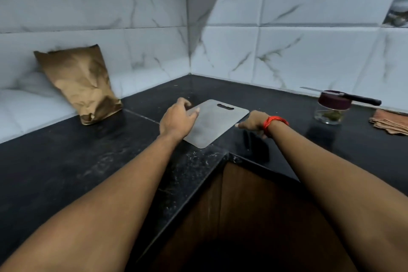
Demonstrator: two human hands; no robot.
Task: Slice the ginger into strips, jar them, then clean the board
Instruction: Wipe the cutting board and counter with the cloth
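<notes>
Leaning on the tiled wall at the frame's left is a brown paper bag. At centre, the left hand curls its fingers round one edge of the bare metal board, which lies flat on the black counter. The right hand touches the opposite edge; its grip is unclear. At right stands the lidded jar with greenish pieces inside, a knife across its lid and folded cloths beside it. Slicing and jarring look done; the board seems clean or nearly so.
</notes>
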